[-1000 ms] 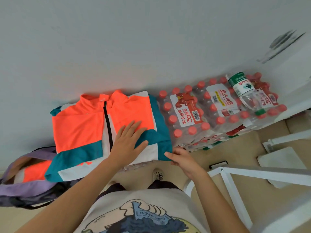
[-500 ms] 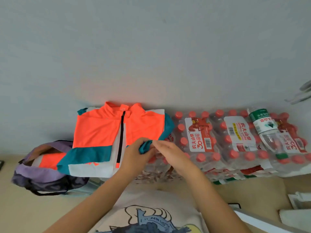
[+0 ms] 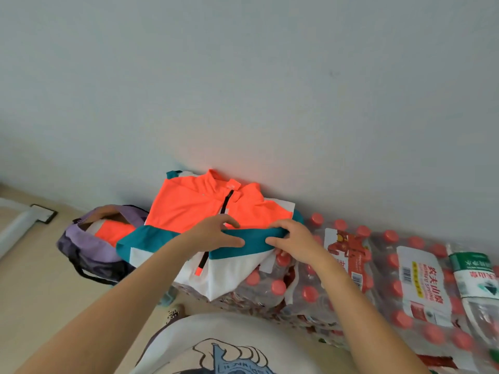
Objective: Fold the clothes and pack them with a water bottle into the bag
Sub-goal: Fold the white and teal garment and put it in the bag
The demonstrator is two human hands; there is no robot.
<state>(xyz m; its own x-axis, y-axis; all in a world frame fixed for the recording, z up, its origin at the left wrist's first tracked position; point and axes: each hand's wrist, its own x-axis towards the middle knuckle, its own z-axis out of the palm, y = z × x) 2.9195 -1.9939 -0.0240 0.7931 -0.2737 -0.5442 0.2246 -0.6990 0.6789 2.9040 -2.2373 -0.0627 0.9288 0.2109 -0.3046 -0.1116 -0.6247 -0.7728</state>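
An orange, teal and white zip jacket (image 3: 194, 209) lies on shrink-wrapped packs of bottles against the wall. A teal band of it is folded across the front. My left hand (image 3: 216, 234) grips that band near the zip, thumb under and fingers over it. My right hand (image 3: 293, 240) grips the band's right end. A purple bag (image 3: 89, 244) sits open on the floor at the left, with orange cloth (image 3: 114, 230) inside. A single water bottle with a green label (image 3: 475, 273) lies on top of the packs at the far right.
Packs of red-capped bottles (image 3: 378, 276) run along the wall to the right. A plain grey wall rises behind everything. Beige floor (image 3: 35, 279) spreads at the left, with a white bar (image 3: 16, 228) at its edge. My white printed shirt fills the bottom.
My hands have carried the jacket's teal right side across its front and now hold it as a folded band. The view has swung left and upward.
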